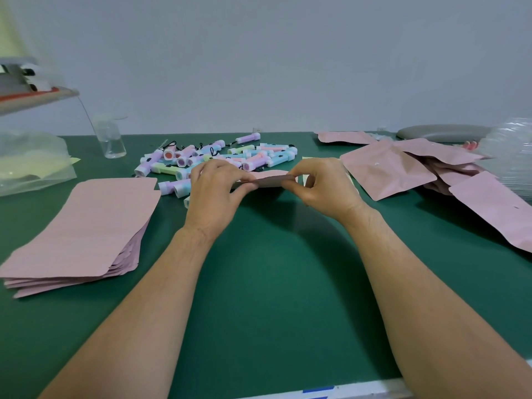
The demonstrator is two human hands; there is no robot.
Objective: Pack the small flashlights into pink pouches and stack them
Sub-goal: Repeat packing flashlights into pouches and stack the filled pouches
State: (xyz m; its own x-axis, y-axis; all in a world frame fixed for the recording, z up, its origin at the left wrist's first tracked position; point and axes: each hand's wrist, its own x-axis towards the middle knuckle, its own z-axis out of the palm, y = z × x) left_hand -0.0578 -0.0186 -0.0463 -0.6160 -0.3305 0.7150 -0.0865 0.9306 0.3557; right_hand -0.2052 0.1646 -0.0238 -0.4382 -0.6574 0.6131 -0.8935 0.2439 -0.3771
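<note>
Head view: a green table [273, 298] is seen from above, backed by a pale wall [288, 67]. At the far left a shelf [37, 95] is partly shown, its contents blurred. Below it a clear plastic bag [31, 165] with something pale yellow inside is laid on the table. Just beside the bag, nearer the viewer, a stack of flat pink pouches [86, 226] is set, its edges slightly fanned. Behind the stack a small clear bottle [110, 144] is stood upright.

Toward the middle a loose pile of small flashlights [218, 156] — pastel purple, blue, green and pink, with white ends and black cords — is spread near the far edge. Just in front of that pile a single pink pouch [272, 180] is held off the table between both hands, seen almost edge-on. Its left end is pinched by the thumb and fingers of the left hand [214, 191]; its right end is pinched in the same way by the right hand [325, 185]. Whether anything is inside the pouch cannot be told.

To the right a heap of pink pouches [385, 168] — puffed and overlapping — is scattered toward the table's right edge. Behind it a grey oblong object [443, 133] is laid by the wall, and at the far right crinkled clear film [509, 151] is piled.
</note>
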